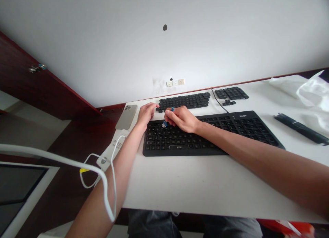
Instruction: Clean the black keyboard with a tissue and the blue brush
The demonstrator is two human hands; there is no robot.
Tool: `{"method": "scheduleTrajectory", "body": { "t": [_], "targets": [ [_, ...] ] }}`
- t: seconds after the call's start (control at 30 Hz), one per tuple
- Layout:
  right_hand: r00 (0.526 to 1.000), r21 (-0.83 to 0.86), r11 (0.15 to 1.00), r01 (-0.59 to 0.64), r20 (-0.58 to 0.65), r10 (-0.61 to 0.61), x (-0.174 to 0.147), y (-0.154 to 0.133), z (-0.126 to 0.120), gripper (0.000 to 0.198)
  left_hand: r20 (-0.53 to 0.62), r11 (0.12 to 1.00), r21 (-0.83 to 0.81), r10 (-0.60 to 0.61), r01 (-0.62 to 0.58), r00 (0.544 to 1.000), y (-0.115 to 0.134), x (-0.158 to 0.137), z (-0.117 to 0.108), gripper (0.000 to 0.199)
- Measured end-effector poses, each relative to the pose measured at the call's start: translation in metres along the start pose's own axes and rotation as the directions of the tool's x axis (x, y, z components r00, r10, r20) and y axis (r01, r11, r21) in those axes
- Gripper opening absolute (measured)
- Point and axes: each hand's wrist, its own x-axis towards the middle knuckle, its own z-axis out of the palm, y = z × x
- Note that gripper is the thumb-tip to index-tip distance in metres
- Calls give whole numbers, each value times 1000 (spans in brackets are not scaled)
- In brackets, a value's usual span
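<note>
A black keyboard [180, 151] with its keycaps off lies on the white desk, its bare key sockets showing. Over its upper left part, my right hand [183, 119] is closed around a small blue brush [164, 124]; pale bristles point down at the sockets, and its other end pokes out above the fist. My left hand [147, 114] rests at the keyboard's far left corner, thumb and fingers apart, with nothing visible in it. Just beyond the keyboard, removed black keycaps [183, 101] lie in rows, and a fingertip of my left hand is close to them.
More keycaps [235, 93] lie at the back right, past the keyboard cable [218, 102]. A phone [126, 116] and a white power strip [113, 147] line the left edge. A long black piece [300, 128] and white plastic wrapping [311, 94] lie right. A white cable [105, 186] crosses my left forearm.
</note>
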Motion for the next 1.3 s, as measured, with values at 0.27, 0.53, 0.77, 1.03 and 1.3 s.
{"method": "scheduleTrajectory", "body": {
  "t": [0.27, 0.53, 0.77, 1.03, 1.3],
  "targets": [
    [1000, 3, 1000, 17, 26, -17, 0, -2, -2, 59, -1, 1000, 10, 2, -2, 1000, 0, 0, -1, 21],
    [998, 35, 999, 37, -44, -35, -1, -3, -1, 60, 0, 1000, -6, 3, -3, 1000, -1, 0, 0, 20],
    [996, -34, 998, 49, -77, -51, -1, -2, -1, 63, 1, 1000, -7, 7, -7, 1000, -1, 0, 0, 22],
    [997, -35, 998, 51, -49, -53, -1, -2, -1, 64, 1, 1000, -9, -2, 2, 1000, -1, 1, 0, 23],
    [999, -43, 998, 45, -24, -46, -1, 0, -1, 62, 2, 1000, -7, -14, 14, 1000, -2, 1, -1, 21]
  ]
}}
